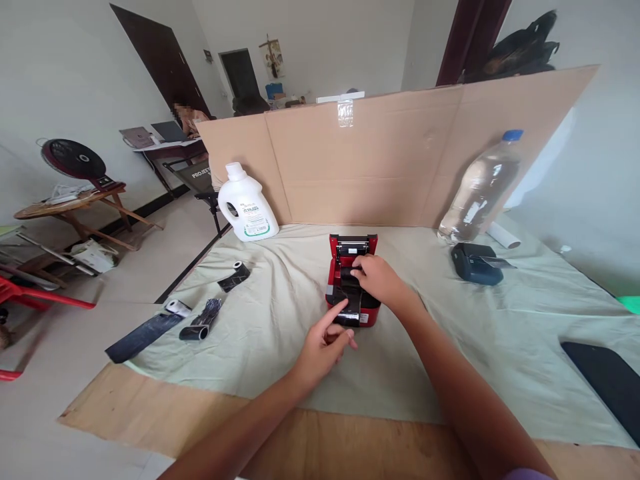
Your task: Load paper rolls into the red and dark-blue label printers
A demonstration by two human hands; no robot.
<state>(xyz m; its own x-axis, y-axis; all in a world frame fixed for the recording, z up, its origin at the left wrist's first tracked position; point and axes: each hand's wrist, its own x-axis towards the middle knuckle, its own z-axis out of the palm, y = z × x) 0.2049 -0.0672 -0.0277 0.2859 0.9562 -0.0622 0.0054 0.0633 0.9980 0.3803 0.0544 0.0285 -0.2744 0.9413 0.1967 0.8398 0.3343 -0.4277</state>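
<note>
A small red-and-black printer (371,316) stands with its lid raised in the middle of the cloth. Inside it lies a roll of glossy black paper (346,274), and a black strip (349,317) hangs over its front. My right hand (379,277) reaches in from the right, its fingers closed on the end of the roll. My left hand (321,345) is in front on the left, its index finger stretched onto the strip and the other fingers loosely bent, holding nothing.
Several loose black paper rolls (196,332) lie on the left. A white jug (250,207) and a large clear bottle (477,190) stand before a cardboard screen (360,167). A dark blue printer (475,265) and a phone (607,380) are right. A person sits far back left.
</note>
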